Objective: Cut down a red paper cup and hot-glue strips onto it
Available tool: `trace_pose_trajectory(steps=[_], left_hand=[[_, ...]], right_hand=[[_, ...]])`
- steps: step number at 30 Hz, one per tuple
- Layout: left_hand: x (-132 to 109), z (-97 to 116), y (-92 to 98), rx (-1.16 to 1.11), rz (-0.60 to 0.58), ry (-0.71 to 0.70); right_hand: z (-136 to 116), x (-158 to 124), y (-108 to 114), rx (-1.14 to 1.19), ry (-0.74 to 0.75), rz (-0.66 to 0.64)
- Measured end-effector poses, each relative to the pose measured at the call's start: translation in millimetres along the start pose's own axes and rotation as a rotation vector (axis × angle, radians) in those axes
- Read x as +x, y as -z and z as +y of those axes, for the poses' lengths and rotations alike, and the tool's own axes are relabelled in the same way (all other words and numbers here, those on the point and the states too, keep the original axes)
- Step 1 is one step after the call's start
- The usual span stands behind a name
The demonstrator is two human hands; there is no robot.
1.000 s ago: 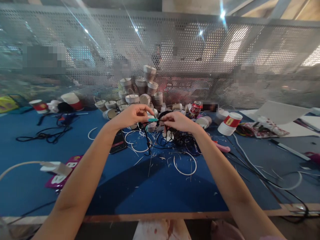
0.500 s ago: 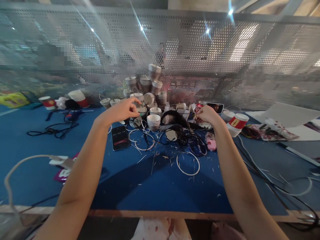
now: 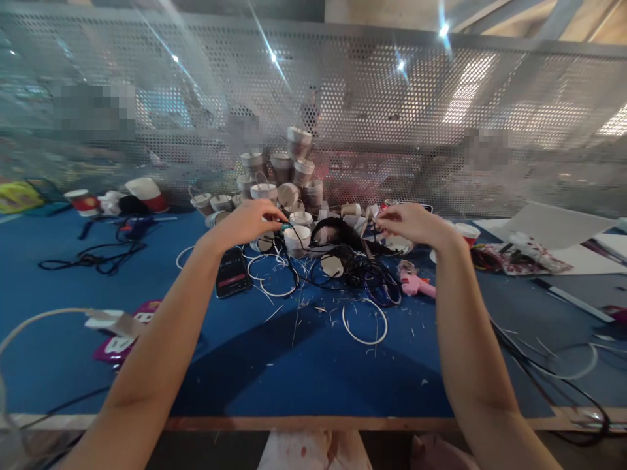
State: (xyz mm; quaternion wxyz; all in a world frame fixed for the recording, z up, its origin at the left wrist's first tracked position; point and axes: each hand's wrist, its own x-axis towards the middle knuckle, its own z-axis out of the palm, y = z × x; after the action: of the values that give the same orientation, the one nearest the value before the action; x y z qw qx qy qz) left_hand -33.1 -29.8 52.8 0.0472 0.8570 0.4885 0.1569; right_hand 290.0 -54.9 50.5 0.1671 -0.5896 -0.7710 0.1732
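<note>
My left hand (image 3: pixel 255 220) is closed in a pinch on a black cord (image 3: pixel 292 236), with a small teal bit at the fingertips. The cord drops past a white paper cup (image 3: pixel 297 241) toward a tangle of black cables (image 3: pixel 350 258). Across the pile, my right hand (image 3: pixel 409 222) pinches a thin dark strand that looks like a black cord; where it leads is hard to follow. A furry black item (image 3: pixel 350 235) lies between the hands. Below my right hand is a pink glue gun (image 3: pixel 414 282), partly behind the forearm.
Stacked small paper cups (image 3: pixel 298 143) rise behind my left hand, before a perforated metal screen (image 3: pixel 196 98). A phone (image 3: pixel 232 273) showing a timer lies left of white loops (image 3: pixel 365 323) and scattered scraps. A purple packet (image 3: pixel 110 349) is near my left forearm; papers (image 3: pixel 553 228) lie right.
My left hand has moved slightly right and down and now shows a cord in its pinch. My right hand has lowered slightly and shifted right, and more of the glue gun shows.
</note>
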Motion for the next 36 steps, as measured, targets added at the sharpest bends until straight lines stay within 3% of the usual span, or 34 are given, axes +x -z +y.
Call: trace_pose_trajectory(steps=[2, 3, 6, 8, 10, 15, 19, 22, 25, 27, 29, 33, 36], left_hand=[[1, 7, -5.2, -0.054, 0.021, -0.040], [2, 11, -7.8, -0.093, 0.034, -0.067], [2, 25, -14.3, -0.211, 0.090, -0.147], [1, 32, -16.4, -0.243, 0.127, -0.179], [0, 36, -16.7, -0.230, 0.127, -0.189], [0, 33, -17.1, -0.286, 0.015, -0.160], [2, 32, -19.8, -0.399, 0.067, -0.174], [3, 34, -21.1, -0.496, 0.083, -0.105], [4, 36, -23.0, -0.668, 0.013, 0.075], [5, 36, -25.0, -0.767, -0.013, 0.155], [7, 34, -27.2, -0.834, -0.013, 0.176], [8, 33, -28.6, -0.856, 0.018, 0.139], [7, 36, -28.0, -0.816, 0.010, 0.095]], right_hand=[[-10, 7, -14, -0.003, 0.081, 0.250], [-16, 10, -22, 0.047, 0.186, 0.268], [-36, 18, -49, 0.264, 0.448, 0.118], [-47, 20, -61, 0.366, 0.514, -0.029], [-52, 22, -67, 0.406, 0.492, -0.120], [-39, 26, -61, 0.461, 0.368, -0.074], [-25, 29, -52, 0.368, 0.346, -0.106], [-23, 30, -49, 0.328, 0.335, 0.108], [-22, 32, -48, 0.482, 0.258, 0.330], [-22, 33, -49, 0.592, 0.196, 0.400], [-20, 36, -50, 0.652, 0.171, 0.353], [-20, 39, -55, 0.668, 0.198, 0.097], [-30, 34, -59, 0.583, 0.283, 0.087]])
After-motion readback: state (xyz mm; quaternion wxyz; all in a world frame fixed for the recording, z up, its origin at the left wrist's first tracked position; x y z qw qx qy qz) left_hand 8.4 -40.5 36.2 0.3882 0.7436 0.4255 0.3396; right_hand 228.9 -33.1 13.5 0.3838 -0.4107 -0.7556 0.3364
